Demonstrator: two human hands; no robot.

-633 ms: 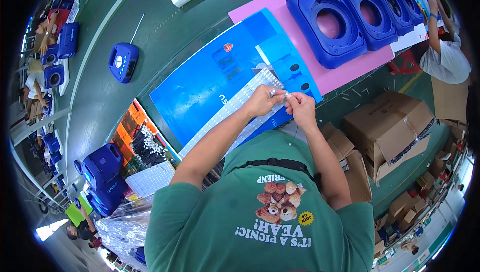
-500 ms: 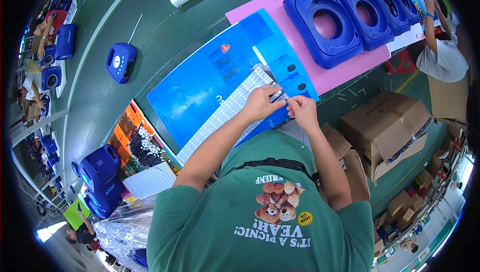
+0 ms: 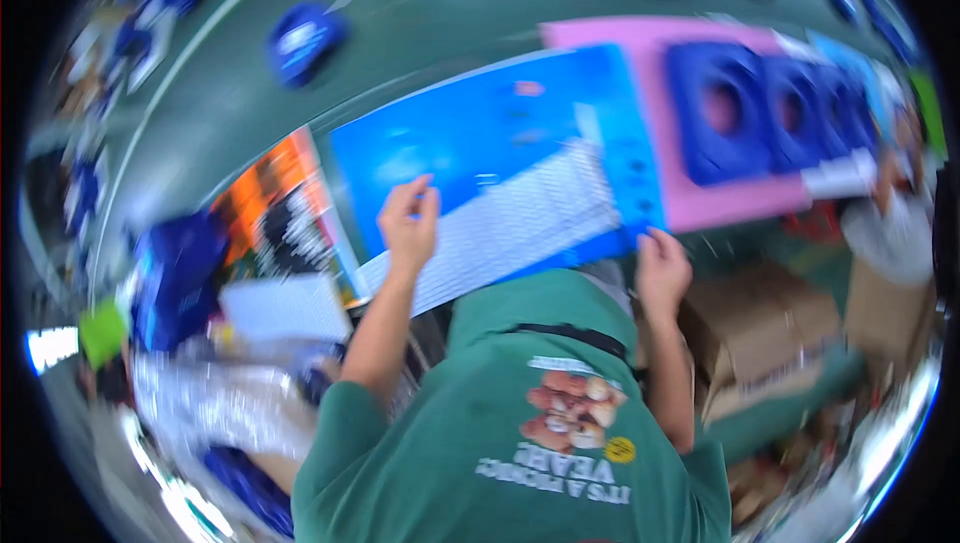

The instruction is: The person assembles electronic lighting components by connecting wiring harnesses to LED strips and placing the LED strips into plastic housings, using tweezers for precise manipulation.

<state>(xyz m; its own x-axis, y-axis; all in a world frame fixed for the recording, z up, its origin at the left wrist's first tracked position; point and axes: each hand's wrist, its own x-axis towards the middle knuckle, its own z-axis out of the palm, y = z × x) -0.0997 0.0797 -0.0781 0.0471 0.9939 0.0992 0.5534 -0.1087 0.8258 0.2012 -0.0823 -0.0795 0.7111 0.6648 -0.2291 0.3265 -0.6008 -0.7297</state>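
A large blue sheet [image 3: 480, 158] is seen lying flat on the green table [image 3: 400, 38], and a long white strip [image 3: 510, 233] covered in fine rows of print lies across its near edge. The strip's long axis runs from near left to far right, rising toward the pink mat [image 3: 640, 43] on which a row of blue moulded trays [image 3: 770, 108] is stood. The left hand [image 3: 408, 223] is placed at the near-left part of the strip, thumb and fingers drawn together as if a fold of it were pinched; the frame is blurred by motion, so it cannot be told for certain whether the paper is actually held or merely touched. The right hand [image 3: 662, 268] is set flat, fingers spread and nothing clasped, at the near right corner of the blue sheet, just beside the strip's right end. The strip is thus spanned between the two hands, with most of its length lying to the right of the left hand and to the left of the right one; the left hand is judged the nearer to it. Colourful printed packs [image 3: 280, 208] are seen to the left of the sheet, cardboard boxes [image 3: 760, 333] are stacked near right, and a small blue part [image 3: 305, 33] rests far left on the table.
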